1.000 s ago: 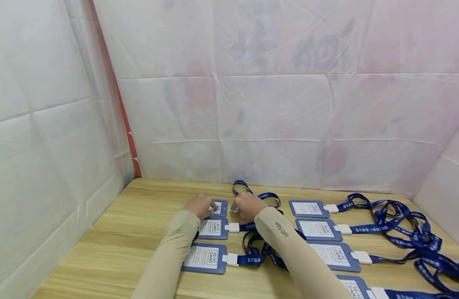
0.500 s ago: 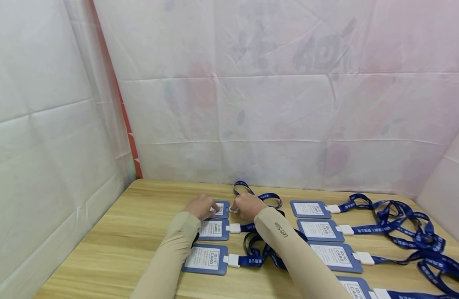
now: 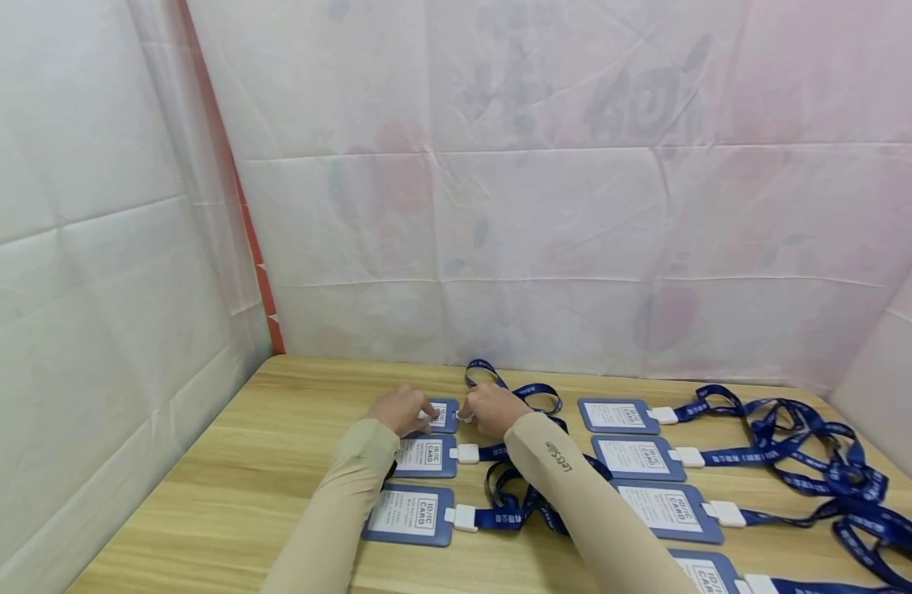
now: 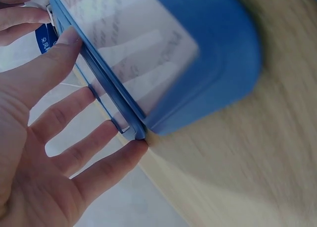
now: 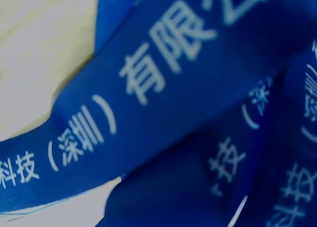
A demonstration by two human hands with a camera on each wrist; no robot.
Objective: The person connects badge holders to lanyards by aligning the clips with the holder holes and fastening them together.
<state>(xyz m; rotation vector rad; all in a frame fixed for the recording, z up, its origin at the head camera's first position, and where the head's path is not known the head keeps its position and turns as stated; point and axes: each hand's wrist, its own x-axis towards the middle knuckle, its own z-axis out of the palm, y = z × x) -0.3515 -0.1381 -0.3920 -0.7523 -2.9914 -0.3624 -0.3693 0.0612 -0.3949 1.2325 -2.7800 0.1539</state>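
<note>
At the back left of the table, my left hand [image 3: 399,410] holds a blue ID card holder [image 3: 445,416] with a white card insert. In the left wrist view, the thumb [image 4: 69,39] is on one long edge of that holder and the fingers [image 4: 106,172] are on the other. My right hand [image 3: 494,408] pinches a white lanyard clip [image 3: 465,417] at the holder's right end, mostly hidden by the fingers. Whether the clip is through the slot I cannot tell. Its blue lanyard [image 3: 536,389] loops behind the hand. Only blue printed strap [image 5: 143,83] fills the right wrist view.
Nearer me lie two more card holders, the middle one [image 3: 426,456] and the front one [image 3: 408,515], with clips and lanyards attached. Several others, such as one card holder [image 3: 617,416], form a column at right, their lanyards [image 3: 819,450] tangled. Fabric walls [image 3: 456,206] enclose the table.
The left hand's card holder has shifted slightly right, and the gap between it and the white clip has narrowed until they seem to meet. Both hands keep their hold.
</note>
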